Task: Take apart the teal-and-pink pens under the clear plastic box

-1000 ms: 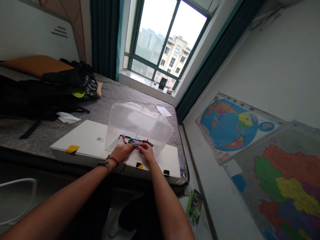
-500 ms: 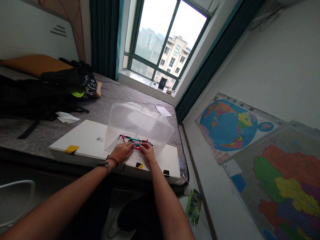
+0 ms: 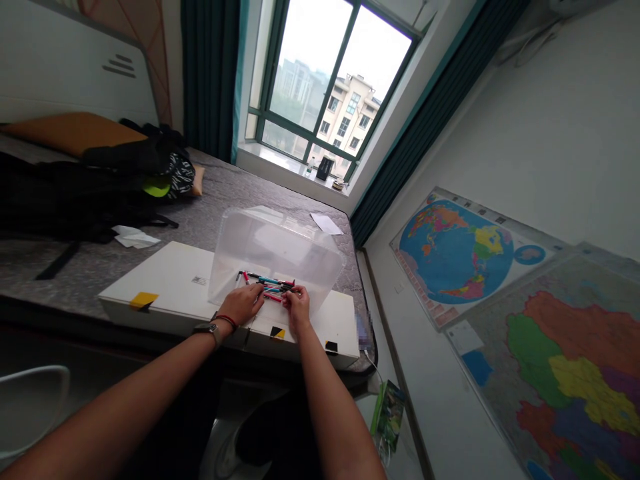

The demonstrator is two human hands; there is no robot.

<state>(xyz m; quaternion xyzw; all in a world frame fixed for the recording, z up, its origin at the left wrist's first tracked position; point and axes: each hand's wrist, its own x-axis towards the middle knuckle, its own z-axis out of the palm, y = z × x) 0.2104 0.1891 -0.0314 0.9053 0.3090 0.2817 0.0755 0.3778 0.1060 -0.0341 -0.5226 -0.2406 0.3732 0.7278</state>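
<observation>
L hand curled by the pens' left ends, R hand fingertips bunched at their right; can't tell if either's gripping one. Pens lie crossed btwn & just beyond both hands, in or before the clear bin, unclear which. Risk: a sideways nudge could prob. roll loose pens apart.

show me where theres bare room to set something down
Bare: the white box left of the clear bin, behind the yellow tape; grey mattress between the dark pile and that bin. Crowded: among the pens, by the left hand and right hand.
</observation>
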